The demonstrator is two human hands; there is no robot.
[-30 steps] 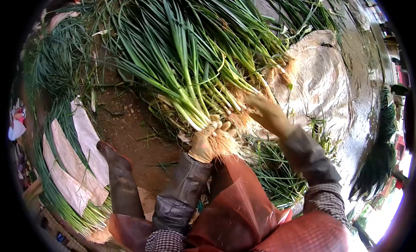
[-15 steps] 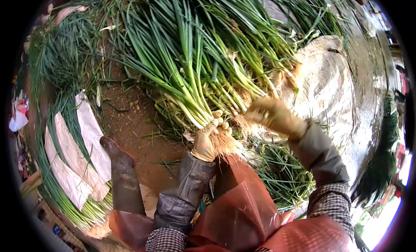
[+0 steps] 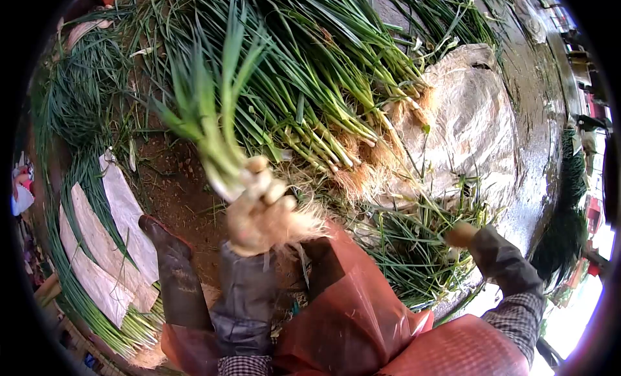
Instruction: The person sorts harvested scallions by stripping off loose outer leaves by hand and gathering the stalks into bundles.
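Observation:
Gloved in pale yellow, my left hand (image 3: 253, 214) is wrapped round the white stems of a bunch of green onions (image 3: 217, 133). The bunch's pale roots hang out on the right side of the fist, and its leaves point up, blurred by motion. My right hand (image 3: 461, 235), also gloved, is low on the right beside loose green leaves (image 3: 407, 253); its fingers are smeared and partly hidden. A large pile of green onions (image 3: 323, 85) lies above and between the hands, roots toward the lower right.
A pale sheet (image 3: 475, 117) lies right of the pile. At the left, light strips (image 3: 129, 208) cover another bundle of green onions (image 3: 132, 324). A dark boot (image 3: 174, 266) rests on brown soil (image 3: 184, 188). More leaves are heaped at the upper left and far right.
My left hand has lifted the bunch away from the pile, up and to the left. My right hand has moved from the pile's roots down and to the right.

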